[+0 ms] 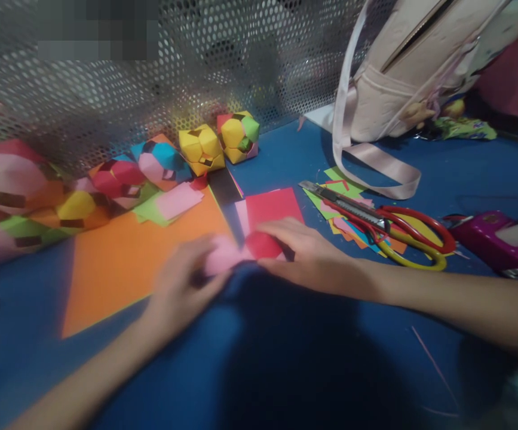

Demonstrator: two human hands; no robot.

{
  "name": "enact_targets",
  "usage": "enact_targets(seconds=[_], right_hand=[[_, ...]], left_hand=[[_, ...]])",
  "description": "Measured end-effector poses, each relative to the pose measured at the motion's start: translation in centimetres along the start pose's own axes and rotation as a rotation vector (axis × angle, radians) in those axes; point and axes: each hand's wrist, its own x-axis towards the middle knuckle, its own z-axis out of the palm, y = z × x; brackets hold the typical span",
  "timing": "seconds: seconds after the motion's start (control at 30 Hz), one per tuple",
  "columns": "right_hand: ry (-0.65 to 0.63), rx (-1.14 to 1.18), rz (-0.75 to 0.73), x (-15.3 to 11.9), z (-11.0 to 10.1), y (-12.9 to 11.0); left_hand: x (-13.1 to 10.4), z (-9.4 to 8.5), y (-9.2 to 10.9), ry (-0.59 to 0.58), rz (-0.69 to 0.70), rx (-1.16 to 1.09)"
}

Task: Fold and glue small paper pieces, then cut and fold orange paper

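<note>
Between my two hands is a small folded paper piece [223, 254], pink on the left side and red on the right, slightly blurred. My left hand [186, 276] closes on its pink end with thumb and fingers. At the red end, my right hand [297, 248] pinches the paper. Just behind lies a red paper square [273, 208] with a pink edge under it. A large orange sheet [128, 257] lies flat beneath and beyond my left hand. Folded pink paper strips [180, 200] rest at its far edge.
Several folded paper balls [201, 148] line the perforated metal panel [187, 77]. To the right are a box cutter [346, 206], scissors [420, 239] over coloured paper scraps [339, 230], and a purple stapler-like tool [494, 242]. A pale bag [388, 77] with its strap stands behind.
</note>
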Motion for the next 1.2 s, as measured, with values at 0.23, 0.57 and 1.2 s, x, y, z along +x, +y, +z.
enact_targets(seconds=[0.23,0.57,1.2], right_hand=[[0.052,-0.082,0.026,0.1,0.6,0.0],[0.084,0.006,0.088,0.2,1.0,-0.1],[0.066,0.008,0.143,0.2,1.2,-0.4]], left_hand=[[-0.4,0.5,0.4,0.012,-0.058,-0.004],[-0.6,0.9,0.6,0.057,-0.024,0.009],[-0.8,1.0,0.9,0.115,0.081,0.163]])
